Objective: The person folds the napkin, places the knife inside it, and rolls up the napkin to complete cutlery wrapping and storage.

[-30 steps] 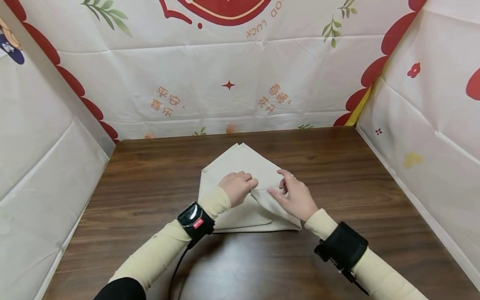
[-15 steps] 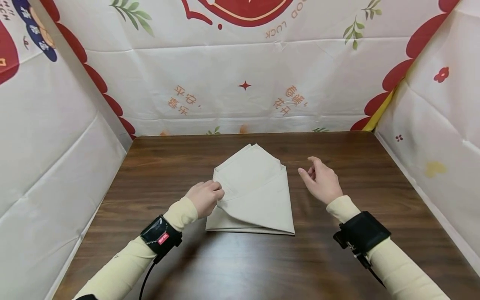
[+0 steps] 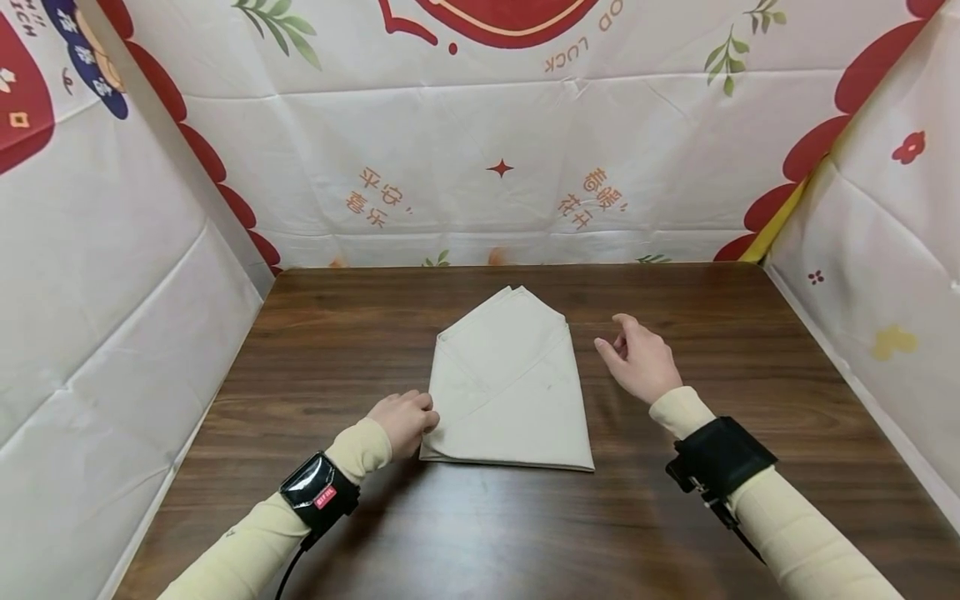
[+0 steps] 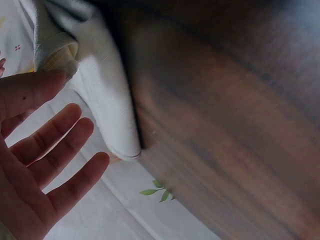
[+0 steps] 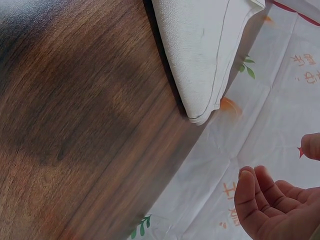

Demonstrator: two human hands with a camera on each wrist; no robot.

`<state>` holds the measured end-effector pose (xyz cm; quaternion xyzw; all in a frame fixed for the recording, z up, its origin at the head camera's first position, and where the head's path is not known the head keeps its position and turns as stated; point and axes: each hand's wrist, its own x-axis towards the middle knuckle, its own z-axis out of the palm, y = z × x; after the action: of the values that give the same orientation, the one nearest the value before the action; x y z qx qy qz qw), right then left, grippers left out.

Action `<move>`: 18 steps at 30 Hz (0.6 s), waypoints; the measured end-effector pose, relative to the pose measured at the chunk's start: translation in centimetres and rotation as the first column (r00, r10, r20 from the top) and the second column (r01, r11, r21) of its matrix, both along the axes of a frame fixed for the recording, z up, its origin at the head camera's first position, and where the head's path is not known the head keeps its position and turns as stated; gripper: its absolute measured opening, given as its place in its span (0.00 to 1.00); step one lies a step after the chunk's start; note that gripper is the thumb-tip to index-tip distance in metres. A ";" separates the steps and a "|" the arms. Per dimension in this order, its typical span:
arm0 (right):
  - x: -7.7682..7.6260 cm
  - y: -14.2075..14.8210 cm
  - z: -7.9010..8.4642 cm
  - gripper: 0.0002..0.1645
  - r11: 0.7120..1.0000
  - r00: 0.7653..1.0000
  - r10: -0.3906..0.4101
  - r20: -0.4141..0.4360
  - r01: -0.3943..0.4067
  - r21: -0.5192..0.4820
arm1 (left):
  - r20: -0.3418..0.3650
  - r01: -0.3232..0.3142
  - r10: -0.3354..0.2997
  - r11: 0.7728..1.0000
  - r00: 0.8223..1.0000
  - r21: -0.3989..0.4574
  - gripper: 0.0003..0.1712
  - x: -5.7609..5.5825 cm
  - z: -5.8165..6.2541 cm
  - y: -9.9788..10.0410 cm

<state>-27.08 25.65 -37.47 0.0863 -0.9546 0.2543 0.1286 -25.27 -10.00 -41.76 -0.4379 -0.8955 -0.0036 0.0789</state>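
An off-white folded cloth (image 3: 504,379) lies on the table, its far end coming to a blunt point and its near edge straight. My left hand (image 3: 405,421) is at the cloth's near left edge, where thumb and index finger pinch a curled bit of the cloth (image 4: 95,65). The other fingers (image 4: 62,145) of that hand are spread and off the cloth. Right of the cloth, apart from it, my right hand (image 3: 641,358) hovers holding nothing. Its fingers (image 5: 272,200) are loosely bent, with the thumb held away from them.
The dark wooden table (image 3: 337,325) is walled by white printed sheets at the back (image 3: 450,125), left (image 3: 127,317) and right (image 3: 885,275). Black bands with devices sit on both wrists (image 3: 318,492), and cables trail from them.
My left hand has moved to the cloth's near left edge, drawing the flap across so the cloth's front now lies nearly flat. My right hand has left the cloth and moved off rightward.
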 end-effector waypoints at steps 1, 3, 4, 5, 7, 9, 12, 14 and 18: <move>0.0 0.0 -0.1 0.28 1.000 1.000 0.003 0.004 -0.003 0.003 | 0.011 -0.003 0.003 1.000 1.000 -0.005 0.13 0.0 -0.2 0.0; 0.0 0.0 -0.2 0.28 1.000 1.000 0.009 0.016 -0.009 0.010 | 0.028 -0.007 0.008 1.000 1.000 -0.010 0.13 0.2 -0.6 -0.1; 0.0 0.0 -0.3 0.28 1.000 1.000 0.011 0.023 -0.011 0.011 | 0.037 -0.010 0.011 1.000 0.999 -0.012 0.14 0.2 -0.7 -0.1; 0.0 0.0 -0.3 0.28 1.000 0.999 0.013 0.029 -0.013 0.013 | 0.044 -0.010 0.011 1.000 0.999 -0.011 0.14 0.3 -0.9 -0.1; 0.0 0.0 -0.5 0.28 1.000 0.999 0.014 0.039 -0.014 0.020 | 0.064 -0.012 0.013 1.000 0.998 -0.016 0.14 0.4 -1.2 -0.1; 0.0 0.0 -0.8 0.28 1.000 0.999 0.016 0.046 -0.017 0.026 | 0.077 -0.012 0.014 1.000 0.997 -0.026 0.15 0.6 -1.4 -0.1; 0.0 -0.2 -1.0 0.28 0.999 0.998 0.021 0.056 -0.023 0.029 | 0.089 -0.013 0.018 0.998 0.996 -0.059 0.16 0.9 -1.7 0.0; 0.0 -0.3 -1.2 0.28 0.999 0.997 0.025 0.066 -0.027 0.026 | 0.092 -0.016 0.024 0.996 0.995 -0.083 0.17 1.1 -1.8 0.0; 0.1 -0.5 -1.9 0.26 0.998 0.995 0.036 0.090 -0.041 0.053 | 0.131 -0.038 0.055 0.991 0.990 -0.131 0.17 1.1 -1.7 0.1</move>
<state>-26.96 25.13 -39.34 0.0969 -0.9642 0.2341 0.0787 -24.19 -9.94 -43.50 -0.4199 -0.9071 0.0263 -0.0095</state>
